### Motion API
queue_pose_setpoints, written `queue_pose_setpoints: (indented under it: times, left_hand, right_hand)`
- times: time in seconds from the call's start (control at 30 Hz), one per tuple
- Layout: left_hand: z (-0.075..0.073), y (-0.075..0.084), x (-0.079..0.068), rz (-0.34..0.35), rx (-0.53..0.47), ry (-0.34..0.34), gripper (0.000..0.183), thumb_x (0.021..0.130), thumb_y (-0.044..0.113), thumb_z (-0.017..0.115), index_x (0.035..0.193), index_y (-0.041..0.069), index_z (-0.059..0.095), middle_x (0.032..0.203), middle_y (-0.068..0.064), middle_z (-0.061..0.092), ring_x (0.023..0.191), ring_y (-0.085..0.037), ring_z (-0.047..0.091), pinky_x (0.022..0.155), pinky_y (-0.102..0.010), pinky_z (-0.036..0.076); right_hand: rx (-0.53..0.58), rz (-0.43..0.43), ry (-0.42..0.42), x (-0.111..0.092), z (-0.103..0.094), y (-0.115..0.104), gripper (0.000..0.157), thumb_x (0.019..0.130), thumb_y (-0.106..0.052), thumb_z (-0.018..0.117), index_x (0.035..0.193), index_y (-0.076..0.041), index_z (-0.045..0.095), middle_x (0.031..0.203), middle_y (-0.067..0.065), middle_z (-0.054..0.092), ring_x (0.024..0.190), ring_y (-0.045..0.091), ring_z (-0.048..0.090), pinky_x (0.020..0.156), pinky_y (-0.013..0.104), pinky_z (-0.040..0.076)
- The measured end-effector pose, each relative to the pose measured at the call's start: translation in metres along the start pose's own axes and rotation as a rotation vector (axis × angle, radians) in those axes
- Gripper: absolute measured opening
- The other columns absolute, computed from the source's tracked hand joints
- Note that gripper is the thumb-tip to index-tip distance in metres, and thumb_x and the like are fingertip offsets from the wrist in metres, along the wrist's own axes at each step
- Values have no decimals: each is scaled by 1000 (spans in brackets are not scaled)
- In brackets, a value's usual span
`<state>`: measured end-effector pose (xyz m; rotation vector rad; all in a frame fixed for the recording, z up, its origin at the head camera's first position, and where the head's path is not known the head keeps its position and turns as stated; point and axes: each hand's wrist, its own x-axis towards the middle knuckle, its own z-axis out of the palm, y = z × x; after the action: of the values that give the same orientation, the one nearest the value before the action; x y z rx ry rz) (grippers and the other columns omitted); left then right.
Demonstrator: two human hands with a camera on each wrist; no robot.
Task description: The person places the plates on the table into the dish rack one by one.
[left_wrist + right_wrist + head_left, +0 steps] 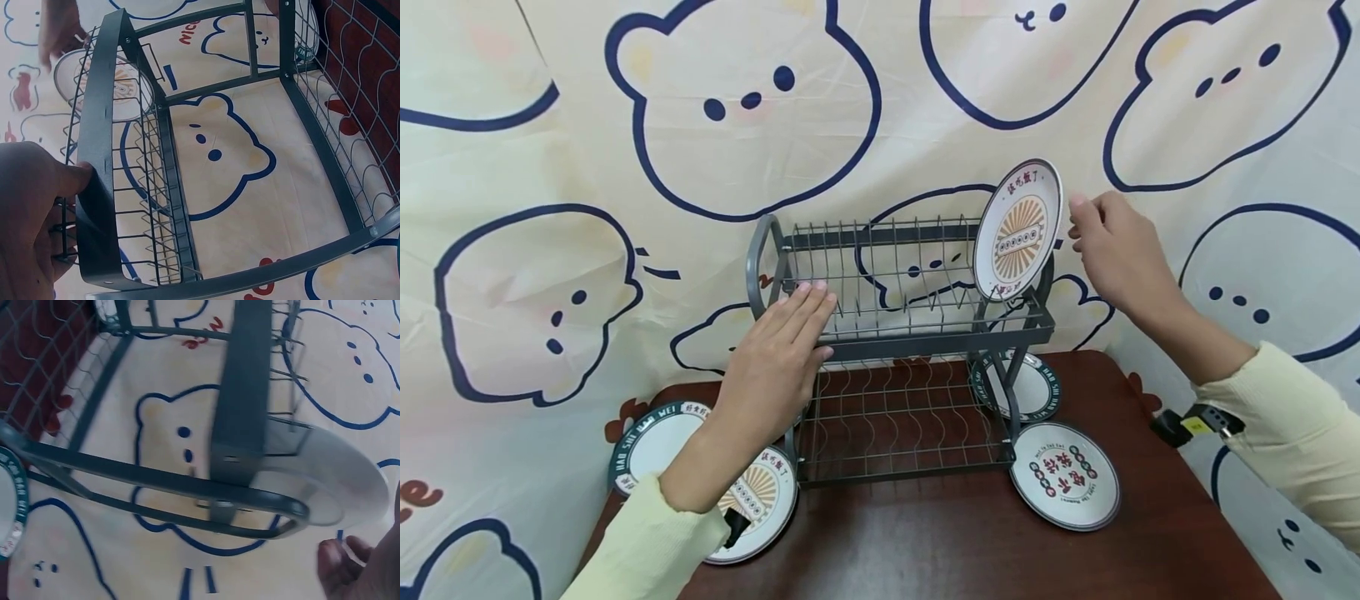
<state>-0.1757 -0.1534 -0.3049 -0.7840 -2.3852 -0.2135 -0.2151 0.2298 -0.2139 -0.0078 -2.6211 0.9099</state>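
Observation:
A two-tier dish rack (917, 343) of grey metal stands on the table. My left hand (778, 358) holds its upper front rail near the left end, fingers laid over the wires; the thumb (80, 178) presses the rail in the left wrist view. A white plate (1018, 231) with an orange sunburst print stands on edge, leaning, in the right end of the upper tier. Just right of its rim is my right hand (1116, 246), fingers loosely curled around nothing. In the right wrist view a small gap separates those fingers from the plate (325, 478).
Left of the rack lie a green-rimmed plate (658, 442) and a sunburst plate (760, 504), partly behind my left arm. At right lie another green-rimmed plate (1033, 387) and a red-lettered plate (1065, 477). A cartoon-printed cloth (700, 167) hangs behind the brown table (925, 542).

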Motion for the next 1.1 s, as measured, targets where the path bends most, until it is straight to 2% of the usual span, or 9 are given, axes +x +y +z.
queue_pose_setpoints:
  times: [0.23,0.37,0.5,0.63,0.67,0.8,0.93,1.03,1.1]
  left_hand:
    - [1,2,1,0,-11,0,58,101,20,64,153,4,46,162,-13,42,152,-30,39,127,-47,33]
    - [3,1,1,8,-26,20,58,100,19,66,153,4,47,161,-14,44,152,-30,39,127,-47,32]
    - [4,1,0,13,-46,48,58,99,18,67,152,4,49,160,-14,45,152,-30,40,128,-47,31]
    - [6,0,0,22,-61,74,58,98,16,69,151,3,49,160,-14,45,152,-30,39,129,-46,29]
    - [7,0,0,27,-65,83,59,98,16,69,151,3,49,161,-14,44,153,-30,38,129,-46,29]
    - [8,-5,-4,14,-120,126,67,98,16,68,157,3,39,168,-12,31,157,-32,27,132,-47,21]
    - [2,-21,-20,-161,-256,271,67,98,14,62,159,6,35,170,-11,28,158,-32,25,132,-50,20]
    - [-1,-37,-42,-419,-344,375,61,97,9,60,155,5,41,162,-16,41,152,-36,35,128,-57,25]
    - [-1,-51,-60,-633,-379,349,58,98,8,58,153,3,41,156,-20,46,146,-40,39,124,-61,27]
  right_hand:
    - [-15,-311,125,-37,20,37,35,108,-24,42,120,3,60,112,17,61,100,29,56,80,32,42]
    - [-104,-525,131,-57,32,54,22,102,-10,56,116,2,68,115,15,68,106,29,62,87,37,50]
    - [-159,-668,116,-70,42,68,28,96,-6,66,123,1,71,131,16,68,119,33,64,98,27,54]
    - [-183,-769,117,-76,47,80,40,91,-2,70,132,2,67,145,17,61,130,36,60,119,12,35]
    - [-177,-786,122,-77,48,83,43,90,1,71,133,2,66,146,17,60,131,37,59,122,12,29]
    - [-152,-799,141,-76,50,86,51,85,13,72,134,1,66,146,17,60,132,37,61,120,14,33]
    - [-92,-773,161,-75,52,86,50,82,20,72,128,1,70,140,16,65,129,34,64,114,12,39]
    - [-55,-764,176,-74,54,87,48,81,22,71,124,1,72,137,17,67,128,31,65,112,13,41]
    - [-50,-760,184,-75,54,87,48,81,22,71,123,0,73,136,17,68,128,30,65,111,13,42]
